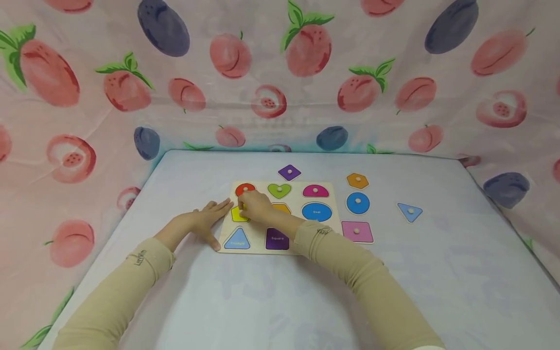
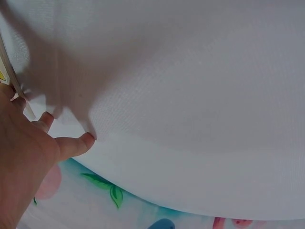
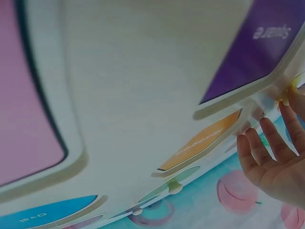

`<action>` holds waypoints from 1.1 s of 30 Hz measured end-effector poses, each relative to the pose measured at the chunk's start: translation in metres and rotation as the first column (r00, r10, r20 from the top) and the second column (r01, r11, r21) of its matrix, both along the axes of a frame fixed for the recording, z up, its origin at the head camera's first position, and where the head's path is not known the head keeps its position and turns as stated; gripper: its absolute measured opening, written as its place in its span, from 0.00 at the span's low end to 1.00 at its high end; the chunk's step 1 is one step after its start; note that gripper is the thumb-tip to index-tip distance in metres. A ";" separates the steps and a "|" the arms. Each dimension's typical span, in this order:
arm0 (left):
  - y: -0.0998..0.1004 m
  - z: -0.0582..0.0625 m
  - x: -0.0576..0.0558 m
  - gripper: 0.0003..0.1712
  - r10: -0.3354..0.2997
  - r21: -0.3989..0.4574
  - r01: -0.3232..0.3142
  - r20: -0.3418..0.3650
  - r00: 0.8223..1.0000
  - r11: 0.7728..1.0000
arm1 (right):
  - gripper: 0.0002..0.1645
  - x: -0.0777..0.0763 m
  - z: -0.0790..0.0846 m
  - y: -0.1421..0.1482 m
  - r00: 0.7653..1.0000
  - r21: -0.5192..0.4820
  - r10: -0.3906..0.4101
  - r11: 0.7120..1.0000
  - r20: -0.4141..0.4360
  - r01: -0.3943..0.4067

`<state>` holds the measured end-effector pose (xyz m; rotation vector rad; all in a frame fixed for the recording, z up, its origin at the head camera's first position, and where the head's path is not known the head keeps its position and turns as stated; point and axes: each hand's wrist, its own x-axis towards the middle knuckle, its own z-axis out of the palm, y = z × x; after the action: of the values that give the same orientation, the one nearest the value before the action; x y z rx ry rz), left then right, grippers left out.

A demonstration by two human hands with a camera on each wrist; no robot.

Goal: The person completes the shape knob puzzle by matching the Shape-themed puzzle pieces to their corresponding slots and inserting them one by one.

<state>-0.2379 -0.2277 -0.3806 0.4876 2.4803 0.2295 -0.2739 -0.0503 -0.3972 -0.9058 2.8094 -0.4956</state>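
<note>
A wooden shape puzzle board (image 1: 258, 242) lies on the white-covered table. My right hand (image 1: 257, 208) pinches the yellow puzzle piece (image 1: 238, 215) over the left of the board's middle row; part of that piece is hidden by the fingers. Only a bit of yellow (image 3: 294, 85) shows at the fingertips in the right wrist view. Spread flat, my left hand (image 1: 203, 224) touches the board's left edge with its fingers and thumb. Knobbed red (image 1: 245, 187), green heart (image 1: 279, 191) and magenta half-circle pieces (image 1: 315, 191) sit in the top row.
Off the board lie a purple piece (image 1: 288, 172) behind it, and an orange hexagon (image 1: 357, 181), a blue circle (image 1: 358, 203), a pink rectangle (image 1: 356, 232) and a blue triangle (image 1: 410, 212) to its right. A fruit-printed cloth (image 1: 306, 131) hangs behind the table.
</note>
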 end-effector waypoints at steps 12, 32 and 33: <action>-0.001 -0.003 -0.001 0.73 -0.010 -0.012 0.010 -0.011 1.000 1.000 | 0.08 0.003 0.004 0.009 0.999 -0.010 0.033 0.999 0.004 -0.033; 0.000 -0.006 -0.003 0.74 -0.005 -0.013 0.005 -0.003 1.000 1.000 | 0.08 0.013 0.009 0.030 1.000 -0.025 0.012 1.000 -0.004 -0.013; 0.000 -0.006 -0.003 0.74 -0.001 -0.017 0.001 -0.001 1.000 1.000 | 0.08 0.013 0.010 0.032 1.000 -0.029 0.013 0.999 -0.009 -0.014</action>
<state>-0.2410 -0.2276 -0.3867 0.4816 2.4811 0.2074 -0.2608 -0.0185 -0.3877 -0.9339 2.8090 -0.5326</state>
